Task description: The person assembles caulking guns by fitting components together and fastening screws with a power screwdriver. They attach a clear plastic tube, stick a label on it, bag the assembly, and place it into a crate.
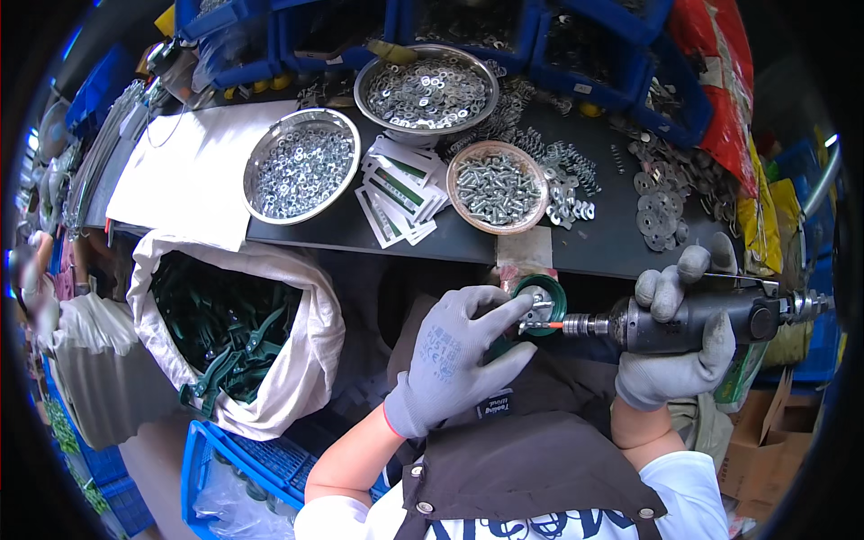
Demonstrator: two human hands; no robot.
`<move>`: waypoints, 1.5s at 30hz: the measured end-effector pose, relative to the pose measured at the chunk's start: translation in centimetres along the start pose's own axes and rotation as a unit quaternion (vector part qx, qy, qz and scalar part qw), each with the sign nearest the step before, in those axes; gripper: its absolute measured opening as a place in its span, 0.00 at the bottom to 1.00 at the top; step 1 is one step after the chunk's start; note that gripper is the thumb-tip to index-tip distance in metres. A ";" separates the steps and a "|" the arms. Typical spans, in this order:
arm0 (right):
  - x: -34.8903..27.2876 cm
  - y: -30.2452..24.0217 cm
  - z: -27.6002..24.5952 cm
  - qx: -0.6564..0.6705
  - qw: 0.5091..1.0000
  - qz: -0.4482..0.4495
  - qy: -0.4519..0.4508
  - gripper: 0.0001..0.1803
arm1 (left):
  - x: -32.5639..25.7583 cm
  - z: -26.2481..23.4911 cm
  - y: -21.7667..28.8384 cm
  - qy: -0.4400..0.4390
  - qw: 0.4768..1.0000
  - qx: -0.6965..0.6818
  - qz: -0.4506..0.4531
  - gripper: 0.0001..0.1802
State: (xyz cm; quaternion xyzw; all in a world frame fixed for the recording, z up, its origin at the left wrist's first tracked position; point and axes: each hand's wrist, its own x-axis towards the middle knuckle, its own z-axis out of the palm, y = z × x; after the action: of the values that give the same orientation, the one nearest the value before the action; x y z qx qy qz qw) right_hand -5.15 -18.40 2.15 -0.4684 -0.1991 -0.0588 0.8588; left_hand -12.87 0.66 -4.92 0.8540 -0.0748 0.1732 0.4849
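My left hand (454, 351), in a grey glove, has its fingertips at a green round cup-shaped part (552, 292) with small metal pieces (537, 309) inside. Its index finger touches the metal pieces, while the thumb sits lower, by the rim. In my right hand (673, 360), also gloved, lies a black power screwdriver (688, 321), held level with its front end pointing left. The orange-tipped bit (551, 325) reaches the cup's metal pieces. Whether it sits on a screw is too small to tell.
On the dark bench stand metal bowls of nuts (304, 169) and washers (427, 92), plus a dish of screws (498, 186). Printed cards (396, 193), springs (567, 164) and metal discs (661, 211) lie around them. A white sack (301, 360) holds green parts. Blue bins (576, 67) line the back.
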 end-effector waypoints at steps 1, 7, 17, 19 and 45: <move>0.0 -0.2 0.1 0.012 1.000 0.001 0.000 0.40 | 0.2 0.2 0.0 -0.002 1.000 -0.001 0.003 0.24; 0.0 -1.0 0.3 0.048 0.999 -0.004 0.007 0.40 | 0.2 0.5 0.0 0.028 0.997 -0.013 0.069 0.16; -0.4 -1.7 -0.5 0.037 0.999 0.004 0.008 0.40 | 0.8 -0.3 1.8 -0.002 0.985 0.143 0.096 0.13; -0.5 -1.9 -0.6 0.031 1.000 0.003 0.000 0.40 | 0.9 -0.1 2.0 -0.005 0.978 0.182 0.102 0.10; -0.1 1.5 -5.4 0.074 0.996 0.015 0.044 0.33 | -2.9 -0.6 -0.8 0.001 0.994 0.010 -0.108 0.44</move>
State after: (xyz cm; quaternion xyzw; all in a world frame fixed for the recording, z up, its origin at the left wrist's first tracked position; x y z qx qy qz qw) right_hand -3.27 -22.02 -1.70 -0.4033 -0.1576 -0.0514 0.8999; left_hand -15.46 1.43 -6.36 0.8617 0.0204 0.1212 0.4923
